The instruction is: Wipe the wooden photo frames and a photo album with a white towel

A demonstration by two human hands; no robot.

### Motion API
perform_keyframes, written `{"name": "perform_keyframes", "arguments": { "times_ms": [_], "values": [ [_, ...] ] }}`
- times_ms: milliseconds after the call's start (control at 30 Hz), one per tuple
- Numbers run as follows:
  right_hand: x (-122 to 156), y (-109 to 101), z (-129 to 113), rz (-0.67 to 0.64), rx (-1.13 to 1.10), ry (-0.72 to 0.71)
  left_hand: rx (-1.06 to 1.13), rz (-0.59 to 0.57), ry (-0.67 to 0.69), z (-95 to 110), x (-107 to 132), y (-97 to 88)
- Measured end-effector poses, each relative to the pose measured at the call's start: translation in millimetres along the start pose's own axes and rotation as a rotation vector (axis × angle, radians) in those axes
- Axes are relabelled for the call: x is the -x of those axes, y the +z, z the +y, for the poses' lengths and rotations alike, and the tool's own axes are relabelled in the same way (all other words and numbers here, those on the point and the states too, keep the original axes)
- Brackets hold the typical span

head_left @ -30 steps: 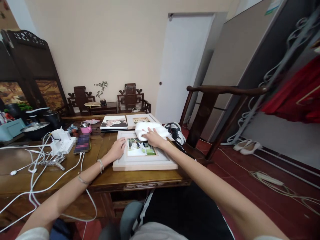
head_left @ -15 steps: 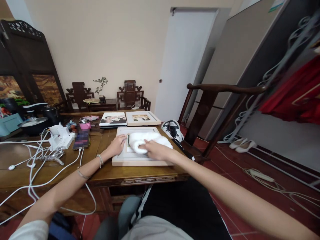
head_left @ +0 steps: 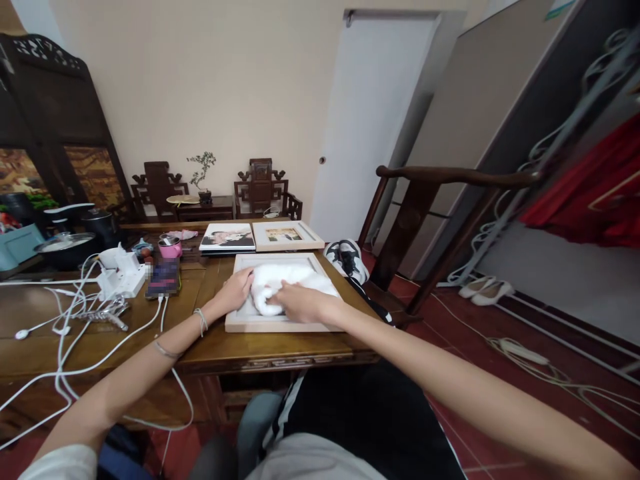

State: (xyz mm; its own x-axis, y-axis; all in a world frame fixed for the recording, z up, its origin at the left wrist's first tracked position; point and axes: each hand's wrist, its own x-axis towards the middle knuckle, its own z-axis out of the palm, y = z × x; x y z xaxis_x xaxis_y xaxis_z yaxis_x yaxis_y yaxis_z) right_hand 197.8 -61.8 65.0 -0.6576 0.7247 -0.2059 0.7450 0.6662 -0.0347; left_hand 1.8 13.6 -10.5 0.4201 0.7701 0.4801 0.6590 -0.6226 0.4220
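A light wooden picture frame [head_left: 260, 323] lies flat on the dark wooden table [head_left: 210, 347] in front of me. A white cloth [head_left: 290, 279] is spread over its glass, hiding the photo. My right hand [head_left: 300, 305] presses down on the cloth's near side, fingers closed onto it. My left hand [head_left: 234, 295] rests on the frame's left edge, fingers curled against it.
Two more framed pictures [head_left: 286, 235] [head_left: 227, 238] lie behind the frame. A pink cup [head_left: 170, 247], a phone [head_left: 163, 279], a white power strip [head_left: 123, 280] and tangled cables [head_left: 75, 333] cover the table's left. A dark wooden chair [head_left: 425, 207] and sneakers [head_left: 345, 257] stand to the right.
My right hand has dragged the white cloth from the frame's far edge toward me and to the left across the glass. My left hand has stayed on the frame's left edge.
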Motion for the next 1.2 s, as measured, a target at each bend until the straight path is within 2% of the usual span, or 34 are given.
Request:
{"name": "perform_keyframes", "arguments": {
  "times_ms": [100, 200, 267, 367, 433, 500, 600, 667, 800, 900, 1000, 1133, 1200],
  "values": [
    [36.4, -16.6, -10.8, -0.075, -0.073, -0.183, 0.0, -0.005, 0.015, -3.6, 1.8, 1.8],
    [46.0, -20.5, -4.6, -0.06, -0.107, -0.238, 0.012, -0.017, 0.004, -4.4, 3.5, 2.2],
    [34.0, -13.1, 8.1, -0.022, -0.071, -0.166, 0.031, -0.011, -0.006, -2.5, 4.6, 1.3],
    [-4.0, 0.3, 33.0, 0.084, 0.075, 0.02, 0.068, -0.001, 0.017, 3.0, 5.5, -2.2],
    [-34.1, 2.1, 45.1, 0.146, 0.144, 0.105, 0.072, -0.002, 0.026, 7.4, 5.0, -5.1],
    [-60.5, -2.2, 46.9, 0.168, 0.152, 0.128, 0.068, 0.0, 0.011, 11.4, 4.0, -7.6],
    [-81.7, -9.2, 28.5, 0.181, 0.121, 0.145, 0.072, 0.017, -0.039, 15.6, 1.9, -9.2],
    [-79.0, -9.3, 8.0, 0.173, 0.106, 0.153, 0.089, 0.041, -0.072, 16.6, 0.7, -8.8],
    [-37.8, -3.6, -23.9, 0.1, 0.103, 0.091, 0.169, 0.098, -0.136, 14.6, -0.3, -6.2],
    [1.1, -6.2, -27.9, 0.015, 0.093, -0.021, 0.219, 0.126, -0.168, 11.3, 0.7, -3.0],
    [19.8, -17.6, -29.3, -0.046, 0.049, -0.035, 0.273, 0.141, -0.213, 8.7, 0.8, 1.2],
    [9.5, -27.8, -55.2, -0.059, 0.033, 0.069, 0.37, 0.211, -0.354, 7.5, -2.2, 3.4],
    [1.8, -24.6, -70.8, -0.025, 0.043, 0.112, 0.36, 0.224, -0.364, 8.6, -2.8, 1.7]
  ]
}}
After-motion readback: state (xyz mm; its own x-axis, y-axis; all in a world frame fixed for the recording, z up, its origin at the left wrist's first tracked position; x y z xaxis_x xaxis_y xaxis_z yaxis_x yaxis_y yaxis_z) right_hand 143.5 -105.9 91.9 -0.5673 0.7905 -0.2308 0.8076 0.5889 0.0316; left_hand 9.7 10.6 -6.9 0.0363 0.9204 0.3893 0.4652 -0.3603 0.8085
